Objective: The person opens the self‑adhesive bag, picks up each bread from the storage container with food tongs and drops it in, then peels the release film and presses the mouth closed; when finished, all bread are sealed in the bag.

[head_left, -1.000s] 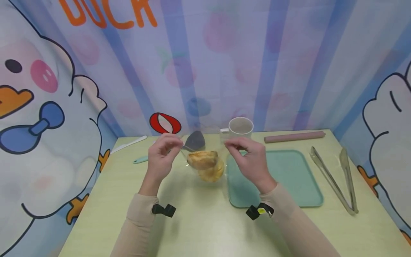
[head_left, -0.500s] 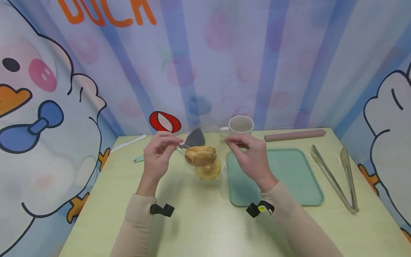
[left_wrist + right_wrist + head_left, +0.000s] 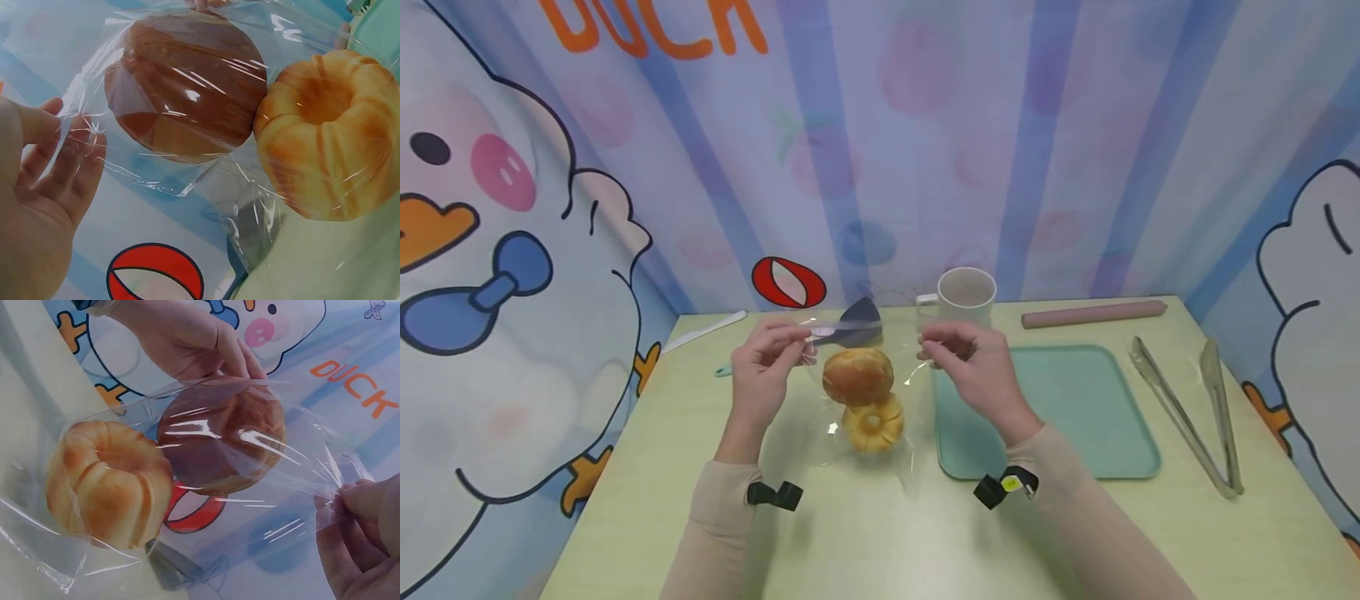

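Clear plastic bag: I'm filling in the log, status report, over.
Left hand, right hand: both pinching clear plastic bag. Round bun and fluted ring-shaped bread inside. Teal tray nearby, apparently not in the way.

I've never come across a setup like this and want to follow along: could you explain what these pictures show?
There is no robot here, just a person working with two bare hands. The widest picture comes from a camera worn on the head, looking forward and down. The other two come from one camera on each wrist, so each shows that hand's work up close.

The left hand and right hand pinch the film of a clear plastic bag. Inside are a round brown bun and a yellow ring-shaped bun.

On the table are a green tray, metal tongs, a pinkish rod, a white mug, a dark spatula and a white knife-like tool.
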A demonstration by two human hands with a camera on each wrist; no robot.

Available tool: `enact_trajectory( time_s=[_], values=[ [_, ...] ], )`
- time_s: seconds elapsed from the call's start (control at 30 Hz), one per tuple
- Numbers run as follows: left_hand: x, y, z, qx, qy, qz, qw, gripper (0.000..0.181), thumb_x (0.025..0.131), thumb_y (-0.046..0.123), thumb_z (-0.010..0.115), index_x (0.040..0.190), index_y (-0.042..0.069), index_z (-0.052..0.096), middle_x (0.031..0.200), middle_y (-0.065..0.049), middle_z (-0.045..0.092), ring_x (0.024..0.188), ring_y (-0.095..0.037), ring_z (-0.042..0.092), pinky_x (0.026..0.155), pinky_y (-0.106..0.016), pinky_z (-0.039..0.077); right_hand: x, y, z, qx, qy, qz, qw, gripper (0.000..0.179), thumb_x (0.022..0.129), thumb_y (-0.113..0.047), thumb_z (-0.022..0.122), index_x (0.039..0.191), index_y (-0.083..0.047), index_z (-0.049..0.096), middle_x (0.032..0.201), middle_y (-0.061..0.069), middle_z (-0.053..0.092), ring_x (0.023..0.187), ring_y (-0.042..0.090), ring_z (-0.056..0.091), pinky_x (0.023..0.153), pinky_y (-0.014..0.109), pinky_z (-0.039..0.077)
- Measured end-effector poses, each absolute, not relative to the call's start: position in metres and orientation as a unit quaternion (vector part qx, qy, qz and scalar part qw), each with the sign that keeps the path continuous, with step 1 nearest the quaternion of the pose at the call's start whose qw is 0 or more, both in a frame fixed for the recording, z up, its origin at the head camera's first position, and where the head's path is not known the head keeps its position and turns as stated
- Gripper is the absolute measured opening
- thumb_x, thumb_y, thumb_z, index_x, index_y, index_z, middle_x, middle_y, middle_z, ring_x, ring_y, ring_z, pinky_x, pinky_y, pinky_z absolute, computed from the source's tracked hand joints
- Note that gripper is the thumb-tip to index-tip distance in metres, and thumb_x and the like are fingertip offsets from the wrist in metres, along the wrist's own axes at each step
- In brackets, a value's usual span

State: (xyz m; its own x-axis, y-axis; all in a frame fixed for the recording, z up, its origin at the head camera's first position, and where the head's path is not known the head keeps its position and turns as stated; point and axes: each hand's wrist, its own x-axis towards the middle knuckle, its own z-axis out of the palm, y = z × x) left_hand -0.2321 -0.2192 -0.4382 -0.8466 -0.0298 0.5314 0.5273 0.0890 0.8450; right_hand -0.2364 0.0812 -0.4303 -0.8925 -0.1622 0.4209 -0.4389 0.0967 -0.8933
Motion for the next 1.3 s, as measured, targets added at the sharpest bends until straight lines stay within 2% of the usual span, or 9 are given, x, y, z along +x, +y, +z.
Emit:
enact_trajectory(
  time_s=[0.17,0.33,0.5,0.63,0.73,0.9,1.07,1.17,1.3],
  values=[
    [-0.235,-0.221,-0.447,-0.149,-0.716,-0.657,0.182,0.016,0.101,-0.007,0.062,0.111,-0.011,0.074,0.107,-0.009,0.06,0.084,-0.014,0.073,0.079,-0.031,0.064,-0.239,0.082,-0.44,0.191,-0.74,0.639,0.083,0.014,0.096,-0.003,0.075,0.11,0.001,0.076,0.1,0.02,0.078,0.084,0.026,0.078,0.074,0.031,0.064],
    [-0.235,-0.219,-0.452,-0.14,-0.717,-0.658,0.183,0.015,0.1,-0.008,0.062,0.111,-0.014,0.072,0.108,-0.013,0.061,0.086,-0.012,0.073,0.08,-0.03,0.064,-0.239,0.081,-0.442,0.18,-0.732,0.651,0.087,0.014,0.096,-0.001,0.075,0.109,0.003,0.075,0.103,0.022,0.076,0.086,0.019,0.078,0.075,0.032,0.064],
    [-0.236,-0.217,-0.455,-0.141,-0.716,-0.658,0.186,0.016,0.099,-0.011,0.062,0.112,-0.018,0.069,0.11,-0.014,0.064,0.087,-0.01,0.072,0.081,-0.026,0.063,-0.238,0.081,-0.44,0.186,-0.722,0.66,0.095,0.026,0.097,0.001,0.073,0.121,0.003,0.064,0.106,0.024,0.076,0.089,0.018,0.078,0.073,0.035,0.064],
    [-0.236,-0.215,-0.457,-0.139,-0.717,-0.656,0.189,0.017,0.098,-0.012,0.062,0.112,-0.014,0.07,0.108,-0.012,0.066,0.086,-0.011,0.073,0.081,-0.025,0.062,-0.237,0.081,-0.44,0.19,-0.709,0.672,0.096,0.033,0.097,0.001,0.071,0.127,0.001,0.056,0.107,0.027,0.075,0.088,0.017,0.078,0.072,0.038,0.065],
    [-0.236,-0.215,-0.458,-0.143,-0.716,-0.656,0.192,0.017,0.098,-0.012,0.063,0.112,-0.011,0.071,0.108,-0.014,0.066,0.086,-0.012,0.073,0.082,-0.026,0.062,-0.237,0.081,-0.439,0.188,-0.703,0.679,0.097,0.036,0.098,0.001,0.071,0.129,0.001,0.054,0.107,0.028,0.075,0.087,0.016,0.078,0.071,0.037,0.065],
    [-0.236,-0.211,-0.457,-0.141,-0.712,-0.66,0.194,0.013,0.097,-0.012,0.062,0.109,-0.011,0.067,0.106,-0.009,0.066,0.087,-0.013,0.073,0.082,-0.026,0.062,-0.238,0.08,-0.437,0.192,-0.698,0.682,0.1,0.044,0.097,0.0,0.072,0.137,0.0,0.054,0.105,0.024,0.076,0.085,0.014,0.077,0.071,0.035,0.064],
    [-0.237,-0.206,-0.457,-0.136,-0.705,-0.669,0.192,0.016,0.096,-0.013,0.062,0.111,-0.01,0.058,0.11,-0.006,0.063,0.089,-0.014,0.072,0.082,-0.025,0.061,-0.237,0.079,-0.434,0.19,-0.695,0.688,0.088,0.026,0.096,0.002,0.072,0.122,0.005,0.069,0.104,0.022,0.078,0.085,0.013,0.078,0.073,0.032,0.064],
    [-0.238,-0.205,-0.458,-0.132,-0.713,-0.661,0.196,0.021,0.096,-0.011,0.064,0.116,-0.008,0.056,0.115,-0.01,0.062,0.097,-0.018,0.07,0.085,-0.024,0.06,-0.237,0.078,-0.433,0.197,-0.689,0.693,0.081,0.017,0.097,0.004,0.071,0.113,0.009,0.071,0.104,0.024,0.077,0.085,0.015,0.078,0.074,0.031,0.064],
    [-0.239,-0.203,-0.459,-0.126,-0.724,-0.647,0.202,0.024,0.097,-0.008,0.065,0.119,-0.006,0.055,0.118,-0.018,0.061,0.108,-0.027,0.066,0.089,-0.023,0.058,-0.237,0.078,-0.434,0.209,-0.691,0.688,0.076,0.013,0.098,0.004,0.069,0.11,0.008,0.072,0.103,0.024,0.077,0.085,0.015,0.077,0.074,0.031,0.064]
  ],
)
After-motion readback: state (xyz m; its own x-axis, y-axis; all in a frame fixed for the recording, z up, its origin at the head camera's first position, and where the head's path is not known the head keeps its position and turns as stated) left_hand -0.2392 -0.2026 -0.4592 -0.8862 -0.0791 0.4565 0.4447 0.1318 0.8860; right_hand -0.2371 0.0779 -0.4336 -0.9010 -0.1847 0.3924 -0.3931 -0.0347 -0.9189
